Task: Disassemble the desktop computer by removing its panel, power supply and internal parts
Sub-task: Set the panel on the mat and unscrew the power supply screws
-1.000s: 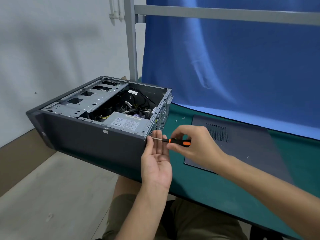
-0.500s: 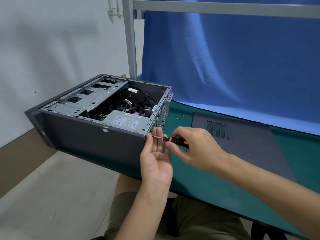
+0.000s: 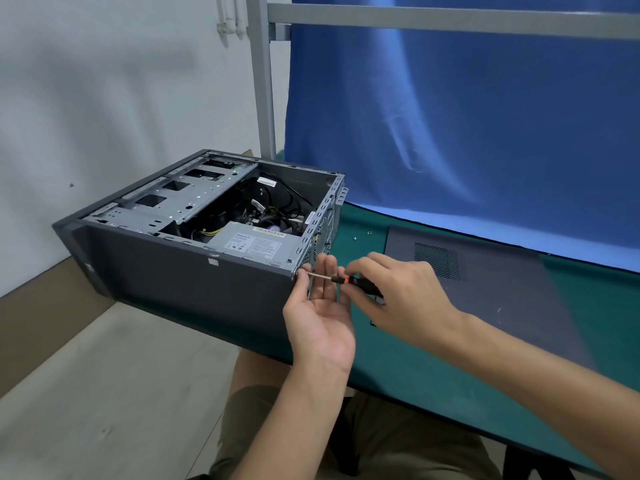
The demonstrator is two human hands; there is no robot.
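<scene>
A dark grey desktop case [image 3: 187, 282] lies on its side, open on top, overhanging the left end of the green table [image 3: 398, 368]. Inside sit the grey power supply [image 3: 256, 242], a metal drive cage [image 3: 180, 199] and black cables. My right hand [image 3: 398, 299] grips a small screwdriver [image 3: 346, 280] with a black and orange handle; its tip is at the case's near rear corner. My left hand [image 3: 320, 317] is held palm up with straight fingers just under the shaft, thumb by the tip. The removed side panel [image 3: 485, 282] lies flat on the table to the right.
Two small screws [image 3: 362, 235] lie on the table between case and panel. A blue cloth [image 3: 450, 116] hangs behind on a grey metal frame [image 3: 263, 81]. A white wall and the floor are at left. My legs are below the table edge.
Both hands stay at the case's rear corner. The screwdriver handle has tilted slightly downward in my right hand. The view has shifted a little.
</scene>
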